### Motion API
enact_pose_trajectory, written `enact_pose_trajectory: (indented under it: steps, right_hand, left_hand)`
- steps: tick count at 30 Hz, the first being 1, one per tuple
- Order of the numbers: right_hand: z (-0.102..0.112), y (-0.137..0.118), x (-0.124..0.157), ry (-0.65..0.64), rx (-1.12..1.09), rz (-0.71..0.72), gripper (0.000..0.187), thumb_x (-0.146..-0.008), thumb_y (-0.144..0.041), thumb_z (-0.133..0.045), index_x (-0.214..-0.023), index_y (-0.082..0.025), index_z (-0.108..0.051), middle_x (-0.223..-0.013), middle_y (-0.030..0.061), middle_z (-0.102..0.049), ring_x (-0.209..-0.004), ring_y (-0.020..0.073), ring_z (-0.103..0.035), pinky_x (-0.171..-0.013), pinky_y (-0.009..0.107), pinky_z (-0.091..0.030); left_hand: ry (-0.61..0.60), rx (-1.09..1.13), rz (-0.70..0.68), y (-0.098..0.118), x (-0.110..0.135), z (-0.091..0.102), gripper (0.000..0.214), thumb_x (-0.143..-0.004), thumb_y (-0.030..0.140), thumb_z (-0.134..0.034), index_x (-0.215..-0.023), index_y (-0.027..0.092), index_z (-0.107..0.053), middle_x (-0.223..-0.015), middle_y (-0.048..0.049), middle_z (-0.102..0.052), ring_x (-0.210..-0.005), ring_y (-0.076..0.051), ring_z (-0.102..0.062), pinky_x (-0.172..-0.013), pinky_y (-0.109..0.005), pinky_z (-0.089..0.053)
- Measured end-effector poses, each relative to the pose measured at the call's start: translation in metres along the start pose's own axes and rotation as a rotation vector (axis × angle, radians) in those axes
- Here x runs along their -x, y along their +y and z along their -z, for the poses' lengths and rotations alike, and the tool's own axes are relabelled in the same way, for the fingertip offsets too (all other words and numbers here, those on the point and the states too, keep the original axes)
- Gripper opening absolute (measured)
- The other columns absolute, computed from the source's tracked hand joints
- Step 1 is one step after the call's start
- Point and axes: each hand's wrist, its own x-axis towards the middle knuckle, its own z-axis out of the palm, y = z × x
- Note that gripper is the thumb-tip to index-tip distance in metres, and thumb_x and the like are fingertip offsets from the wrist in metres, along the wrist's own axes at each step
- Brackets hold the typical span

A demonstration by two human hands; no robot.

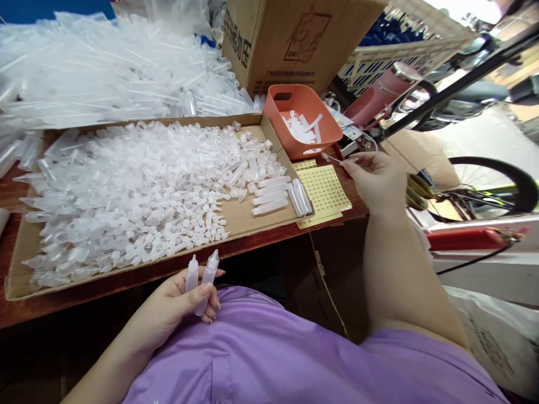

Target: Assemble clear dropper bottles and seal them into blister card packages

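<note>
Plastic dropper bottles (209,273), both tipped, sit gripped in left hand (182,299); right hand (381,180) pinches something thin (347,161); fittings (168,216) beyond lie loose.

On my feed the brightest light sits at the upper right, where a patch burns out to white, while the space beneath the table (54,303) sinks into near-black shadow. I get pale, washed-out detail in the heaped tubes (105,67), yet the two small bottles (209,273) read fairly crisp. The right hand (377,177) looks slightly soft, and the wide lens stretches the bicycle wheel (528,185) near the edge.
</note>
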Motion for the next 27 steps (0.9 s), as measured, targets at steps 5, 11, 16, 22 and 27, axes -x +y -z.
enact_pose_trajectory:
  steps: [5,11,16,22,27]
  right_hand:
    - [0.001,0.031,-0.026,-0.005,0.132,-0.077,0.014,-0.075,-0.027,-0.069,-0.087,-0.021,-0.075,-0.089,0.0088,-0.075,-0.088,0.0288,-0.07,-0.091,0.047,-0.053]
    - [-0.01,0.046,-0.029,-0.032,0.156,-0.085,0.024,-0.078,-0.027,-0.065,-0.097,-0.02,-0.078,-0.095,0.0097,-0.076,-0.094,0.0299,-0.07,-0.093,0.046,-0.051]
    - [-0.016,0.059,-0.03,-0.02,0.056,-0.114,0.029,-0.08,-0.022,-0.062,-0.105,-0.017,-0.075,-0.098,0.01,-0.077,-0.087,0.024,-0.072,-0.084,0.039,-0.057]
    - [-0.02,0.068,-0.034,0.015,-0.021,-0.106,0.023,-0.078,-0.02,-0.062,-0.1,-0.017,-0.071,-0.091,0.0084,-0.075,-0.081,0.0217,-0.071,-0.081,0.039,-0.058]
    - [-0.013,0.054,-0.017,0.123,-0.043,-0.021,0.02,-0.082,-0.027,-0.056,-0.097,-0.018,-0.065,-0.092,0.0087,-0.071,-0.084,0.0228,-0.069,-0.084,0.043,-0.057]
  left_hand:
    - [-0.011,-0.049,0.03,0.0,-0.005,-0.009,0.04,-0.079,0.043,-0.08,-0.105,0.014,-0.071,-0.074,-0.0018,-0.07,-0.064,-0.012,-0.061,-0.068,-0.026,-0.048]
    - [0.07,-0.034,0.021,-0.001,-0.006,-0.021,0.042,-0.076,0.044,-0.083,-0.105,0.016,-0.073,-0.073,-0.0004,-0.07,-0.064,-0.012,-0.061,-0.067,-0.025,-0.048]
    - [0.076,-0.054,0.028,0.001,-0.008,-0.027,0.043,-0.076,0.045,-0.083,-0.105,0.014,-0.073,-0.072,-0.0015,-0.07,-0.064,-0.013,-0.06,-0.067,-0.026,-0.048]
    - [0.036,-0.089,0.036,0.001,-0.009,-0.031,0.037,-0.079,0.042,-0.081,-0.1,0.013,-0.074,-0.072,-0.0019,-0.07,-0.064,-0.012,-0.06,-0.067,-0.025,-0.047]
    - [0.036,-0.083,0.04,0.0,-0.008,-0.027,0.039,-0.081,0.043,-0.08,-0.106,0.014,-0.072,-0.074,-0.0009,-0.07,-0.065,-0.011,-0.061,-0.069,-0.025,-0.048]
